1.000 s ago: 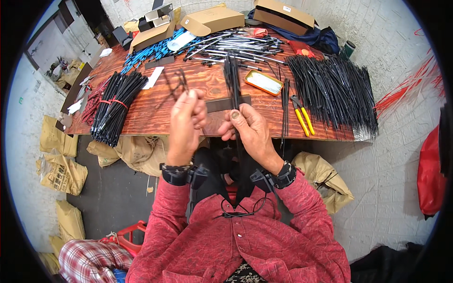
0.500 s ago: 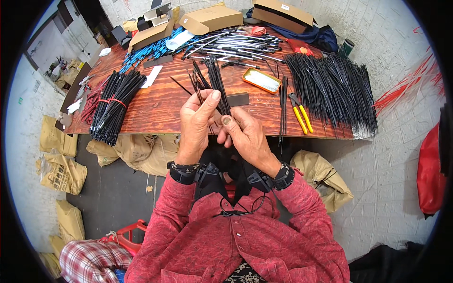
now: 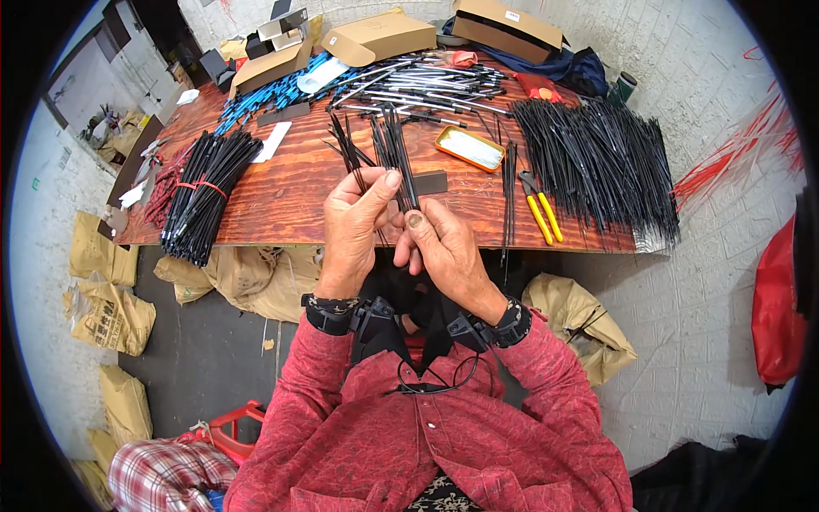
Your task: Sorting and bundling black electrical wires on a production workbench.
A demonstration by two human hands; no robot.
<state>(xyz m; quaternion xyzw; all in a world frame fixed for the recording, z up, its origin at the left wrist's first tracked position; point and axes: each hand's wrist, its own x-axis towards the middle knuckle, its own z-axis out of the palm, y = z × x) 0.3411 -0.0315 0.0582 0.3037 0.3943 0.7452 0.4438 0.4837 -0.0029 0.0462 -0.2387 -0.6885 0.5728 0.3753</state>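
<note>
Both hands are raised close together in front of the table's near edge. My left hand [image 3: 351, 224] pinches a few thin black rods [image 3: 347, 147] between thumb and fingers, their upper ends fanned apart. A thicker bundle of thin black rods [image 3: 393, 152] stands nearly upright in my right hand [image 3: 445, 243], the thumb pressed across its lower part. The fingertips of the two hands nearly meet, and the rods' lower ends are partly hidden behind them. Just beyond the right hand lies a small dark flat block [image 3: 431, 183] on the table.
A big heap of black rods [image 3: 593, 162] covers the table's right. Yellow-handled pliers [image 3: 540, 215] and an orange-rimmed tray [image 3: 467, 160] lie nearer. At left is a red-banded black bundle [image 3: 198, 194]. Blue rods [image 3: 271, 92], silver rods [image 3: 426, 85] and cardboard boxes [image 3: 384, 36] fill the back.
The rods in my left hand have drawn closer together, and one that stuck out to the left has swung in. Both hands stay nearly in place.
</note>
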